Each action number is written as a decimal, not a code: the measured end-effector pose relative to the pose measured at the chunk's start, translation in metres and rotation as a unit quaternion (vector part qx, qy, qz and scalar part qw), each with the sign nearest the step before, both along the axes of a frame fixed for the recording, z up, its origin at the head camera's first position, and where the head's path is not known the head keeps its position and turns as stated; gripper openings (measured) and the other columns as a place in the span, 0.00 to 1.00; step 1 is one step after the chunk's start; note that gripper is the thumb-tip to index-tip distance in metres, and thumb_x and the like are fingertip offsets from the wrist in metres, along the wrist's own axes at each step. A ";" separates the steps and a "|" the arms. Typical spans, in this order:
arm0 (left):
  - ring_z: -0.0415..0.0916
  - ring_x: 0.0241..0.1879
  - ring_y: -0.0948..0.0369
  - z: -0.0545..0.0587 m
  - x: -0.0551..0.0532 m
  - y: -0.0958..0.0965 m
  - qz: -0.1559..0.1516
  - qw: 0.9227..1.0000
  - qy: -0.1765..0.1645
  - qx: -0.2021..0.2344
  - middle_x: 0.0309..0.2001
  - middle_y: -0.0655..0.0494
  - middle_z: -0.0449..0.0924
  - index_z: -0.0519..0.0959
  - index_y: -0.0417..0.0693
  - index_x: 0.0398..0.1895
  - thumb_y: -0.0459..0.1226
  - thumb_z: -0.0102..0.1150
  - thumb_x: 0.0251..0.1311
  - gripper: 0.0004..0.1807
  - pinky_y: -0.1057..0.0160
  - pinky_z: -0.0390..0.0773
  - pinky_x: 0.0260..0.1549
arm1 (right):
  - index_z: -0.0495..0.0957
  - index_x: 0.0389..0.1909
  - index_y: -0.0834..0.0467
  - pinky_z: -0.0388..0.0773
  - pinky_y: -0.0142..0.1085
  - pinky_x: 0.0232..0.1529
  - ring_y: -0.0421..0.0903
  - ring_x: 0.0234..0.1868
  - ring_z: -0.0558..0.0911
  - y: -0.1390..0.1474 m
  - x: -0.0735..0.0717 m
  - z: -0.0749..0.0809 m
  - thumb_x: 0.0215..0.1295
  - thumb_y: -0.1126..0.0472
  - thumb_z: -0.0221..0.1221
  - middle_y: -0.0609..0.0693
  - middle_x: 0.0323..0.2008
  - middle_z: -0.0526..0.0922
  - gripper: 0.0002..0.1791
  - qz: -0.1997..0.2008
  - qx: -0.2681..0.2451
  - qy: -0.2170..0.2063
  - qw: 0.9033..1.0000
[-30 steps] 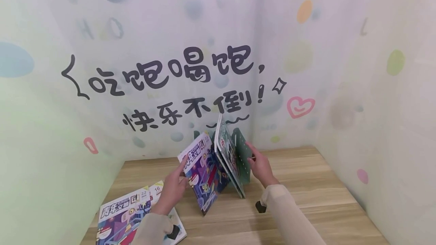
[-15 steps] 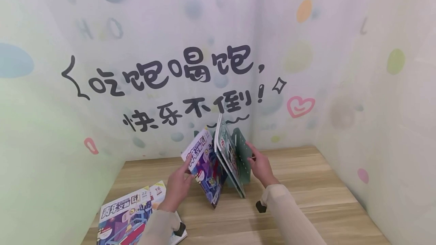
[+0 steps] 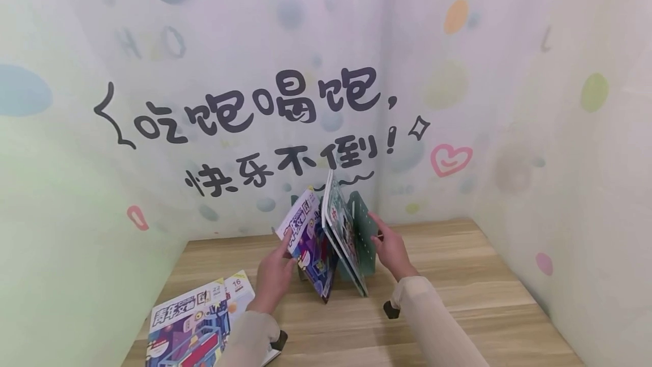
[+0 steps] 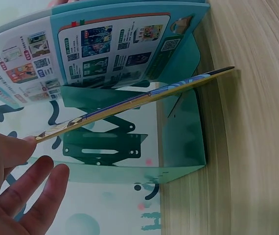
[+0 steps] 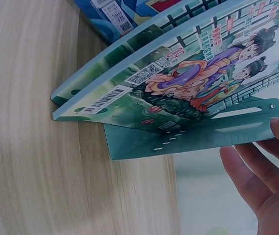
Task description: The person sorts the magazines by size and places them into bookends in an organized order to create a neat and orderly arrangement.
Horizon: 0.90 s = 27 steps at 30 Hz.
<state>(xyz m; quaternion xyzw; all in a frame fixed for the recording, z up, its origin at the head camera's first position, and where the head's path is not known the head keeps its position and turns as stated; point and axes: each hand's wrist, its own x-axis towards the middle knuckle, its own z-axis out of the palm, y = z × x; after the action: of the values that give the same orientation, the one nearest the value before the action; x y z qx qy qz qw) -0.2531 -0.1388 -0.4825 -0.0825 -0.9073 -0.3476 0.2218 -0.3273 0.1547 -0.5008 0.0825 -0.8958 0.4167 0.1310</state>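
A purple-covered magazine (image 3: 314, 248) stands tilted beside the bookend. My left hand (image 3: 275, 276) pinches its near left edge; in the left wrist view the magazine (image 4: 129, 104) appears edge-on, with the other fingers spread away from it. Two green-covered magazines (image 3: 342, 225) lean upright inside the green metal bookend (image 3: 363, 231), their back cover (image 4: 115, 49) facing the left wrist camera. My right hand (image 3: 392, 248) holds the bookend's right side panel, thumb on one face and fingers on the other, as the panel (image 5: 193, 139) shows in the right wrist view.
At the table's front left lie more magazines: a purple one (image 3: 188, 327) on top and one marked 16 (image 3: 239, 293) partly under it. The wooden table (image 3: 458, 276) runs back to a printed white wall (image 3: 254, 33), with side walls left and right.
My left hand has moved right and slightly back, bringing the purple magazine closer to the green ones and into the bookend. The right hand stays on the bookend panel.
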 end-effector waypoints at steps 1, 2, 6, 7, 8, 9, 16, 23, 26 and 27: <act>0.81 0.38 0.52 -0.001 -0.001 0.001 -0.001 1.000 0.003 0.000 0.41 0.48 0.84 0.57 0.61 0.75 0.29 0.65 0.56 0.45 0.55 0.79 0.36 | 0.61 0.73 0.40 0.82 0.44 0.40 0.52 0.44 0.81 0.000 0.000 0.000 0.67 0.69 0.58 0.58 0.43 0.81 0.37 0.000 0.000 -0.002 1.000; 0.81 0.37 0.52 -0.002 -0.002 0.003 -0.001 1.000 0.007 -0.001 0.40 0.48 0.85 0.57 0.61 0.75 0.29 0.65 0.56 0.45 0.55 0.79 0.36 | 0.61 0.73 0.40 0.82 0.44 0.40 0.52 0.44 0.81 0.001 0.000 0.000 0.67 0.69 0.58 0.58 0.43 0.81 0.37 -0.001 0.000 -0.003 1.000; 0.82 0.36 0.53 -0.003 -0.004 0.008 0.002 1.000 0.015 0.003 0.38 0.49 0.85 0.59 0.61 0.75 0.29 0.66 0.55 0.45 0.55 0.80 0.36 | 0.60 0.73 0.40 0.82 0.45 0.41 0.52 0.44 0.81 0.001 -0.001 0.000 0.67 0.69 0.58 0.58 0.43 0.81 0.38 0.000 0.001 -0.008 1.000; 0.82 0.36 0.53 -0.003 -0.005 0.009 0.002 1.000 0.015 0.004 0.38 0.50 0.85 0.59 0.61 0.75 0.29 0.66 0.55 0.45 0.54 0.80 0.37 | 0.60 0.73 0.40 0.82 0.44 0.41 0.52 0.44 0.81 0.001 -0.001 0.000 0.67 0.69 0.58 0.58 0.43 0.81 0.38 -0.001 0.001 -0.008 1.000; 0.82 0.36 0.53 -0.003 -0.006 0.010 0.004 1.000 0.016 0.005 0.38 0.50 0.85 0.59 0.62 0.75 0.29 0.66 0.55 0.45 0.54 0.80 0.37 | 0.60 0.73 0.40 0.82 0.44 0.40 0.52 0.44 0.81 0.001 -0.001 0.000 0.67 0.69 0.58 0.58 0.43 0.81 0.38 -0.002 0.000 -0.008 1.000; 0.82 0.36 0.53 -0.003 -0.006 0.011 0.004 1.000 0.016 0.007 0.37 0.50 0.85 0.59 0.62 0.74 0.29 0.66 0.55 0.45 0.53 0.80 0.38 | 0.60 0.73 0.40 0.82 0.44 0.40 0.52 0.44 0.81 0.001 -0.001 0.000 0.67 0.69 0.58 0.58 0.43 0.81 0.38 -0.002 0.000 -0.007 1.000; 0.82 0.37 0.53 -0.004 -0.008 0.015 0.011 1.000 0.023 0.014 0.39 0.50 0.85 0.61 0.62 0.74 0.28 0.66 0.54 0.45 0.51 0.80 0.39 | 0.61 0.73 0.40 0.83 0.44 0.40 0.52 0.43 0.81 0.001 -0.001 0.001 0.66 0.69 0.59 0.58 0.42 0.81 0.38 0.000 -0.003 -0.005 1.000; 0.81 0.35 0.55 -0.003 -0.012 0.019 0.014 1.000 0.024 0.008 0.43 0.48 0.85 0.60 0.65 0.74 0.29 0.66 0.56 0.44 0.56 0.79 0.33 | 0.61 0.73 0.40 0.82 0.45 0.41 0.52 0.44 0.81 0.001 -0.001 0.000 0.66 0.70 0.59 0.57 0.43 0.81 0.38 -0.003 -0.002 -0.002 1.000; 0.80 0.33 0.55 -0.002 -0.012 0.021 0.019 1.000 0.015 0.010 0.46 0.46 0.84 0.59 0.66 0.74 0.30 0.66 0.56 0.45 0.57 0.79 0.32 | 0.61 0.73 0.41 0.82 0.44 0.41 0.52 0.43 0.81 0.001 -0.001 0.000 0.66 0.70 0.59 0.57 0.43 0.81 0.38 0.001 -0.001 -0.002 1.000; 0.80 0.32 0.56 -0.002 -0.012 0.021 0.020 1.000 0.012 0.012 0.47 0.46 0.84 0.59 0.67 0.74 0.30 0.66 0.56 0.45 0.57 0.79 0.32 | 0.61 0.73 0.42 0.82 0.44 0.41 0.52 0.43 0.81 0.000 -0.001 0.000 0.66 0.70 0.59 0.58 0.43 0.81 0.38 0.002 -0.001 0.000 1.000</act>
<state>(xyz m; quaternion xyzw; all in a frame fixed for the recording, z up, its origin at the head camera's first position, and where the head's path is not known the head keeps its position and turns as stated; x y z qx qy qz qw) -0.2656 -0.1179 -0.4845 -0.0659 -0.9017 -0.3530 0.2409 -0.3282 0.1552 -0.5007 0.0843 -0.8953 0.4175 0.1305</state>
